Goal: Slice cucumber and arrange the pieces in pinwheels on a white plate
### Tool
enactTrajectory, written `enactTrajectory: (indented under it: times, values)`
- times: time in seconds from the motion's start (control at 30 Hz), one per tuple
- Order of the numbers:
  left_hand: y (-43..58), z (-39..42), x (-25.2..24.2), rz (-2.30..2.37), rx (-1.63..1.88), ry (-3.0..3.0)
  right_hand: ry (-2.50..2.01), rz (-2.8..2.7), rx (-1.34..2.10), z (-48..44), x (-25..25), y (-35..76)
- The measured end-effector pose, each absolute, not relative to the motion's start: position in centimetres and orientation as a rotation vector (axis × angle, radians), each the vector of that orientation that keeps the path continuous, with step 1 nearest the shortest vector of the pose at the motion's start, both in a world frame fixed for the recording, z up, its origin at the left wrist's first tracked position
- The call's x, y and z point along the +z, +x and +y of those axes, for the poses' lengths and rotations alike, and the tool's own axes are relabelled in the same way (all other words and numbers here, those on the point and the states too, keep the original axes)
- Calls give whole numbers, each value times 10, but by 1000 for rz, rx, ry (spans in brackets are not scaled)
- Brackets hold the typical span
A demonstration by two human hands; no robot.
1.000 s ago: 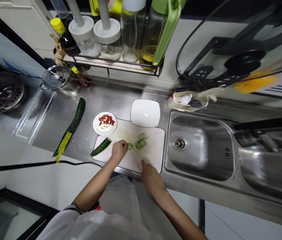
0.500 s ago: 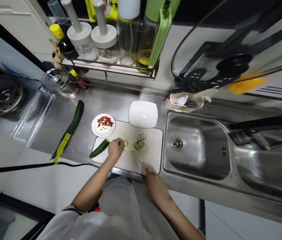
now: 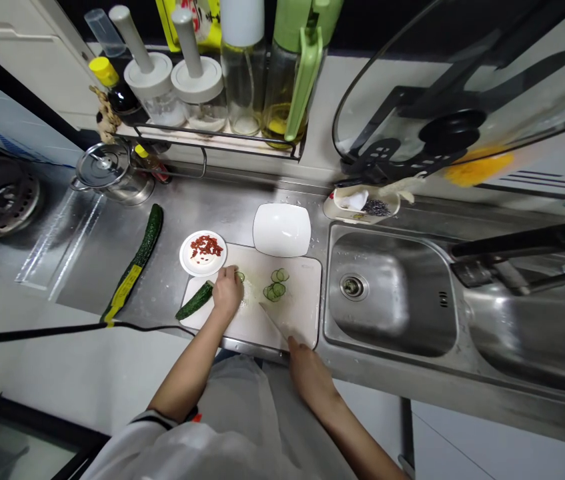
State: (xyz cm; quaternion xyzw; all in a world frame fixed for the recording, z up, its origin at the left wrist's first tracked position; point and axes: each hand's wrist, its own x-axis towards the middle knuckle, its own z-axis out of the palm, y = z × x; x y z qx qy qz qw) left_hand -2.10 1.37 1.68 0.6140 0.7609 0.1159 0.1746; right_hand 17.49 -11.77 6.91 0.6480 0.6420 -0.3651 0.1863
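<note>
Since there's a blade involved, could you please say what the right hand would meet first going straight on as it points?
The knife in the right hand would probably reach the left hand or the cucumber slice beside it first, though depth is unclear.

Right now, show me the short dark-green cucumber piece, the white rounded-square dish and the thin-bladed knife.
Cucumber piece (image 3: 195,303): head view, middle of its skin.
White dish (image 3: 282,230): head view, its bare centre.
Knife (image 3: 274,323): head view, middle of the blade.

Knife (image 3: 275,323) slants across board (image 3: 305,303); plate (image 3: 201,269), dish (image 3: 282,230) crowd far edge; right end open.
</note>
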Motion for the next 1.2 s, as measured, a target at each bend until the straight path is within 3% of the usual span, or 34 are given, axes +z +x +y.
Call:
enactTrajectory:
  times: [0.13, 0.4, 0.77, 1.03, 1.2]
  values:
    - [-6, 15, 16, 1761, 398, 1931, 1806, 1821, -1015, -116, 70, 174]
    - [19, 26, 15, 1035, 121, 2323, 1784, 1787, -984, -115, 69, 170]
    - [26, 39, 13, 925, 0, 2564, 1791, 1804, -984, -118, 69, 170]
    - [25, 39, 6, 916, 164, 2493, 1785, 1792, -992, -117, 70, 171]
    - [23, 26, 3, 1225, 451, 2015, 1785, 1827, -995, -117, 66, 174]
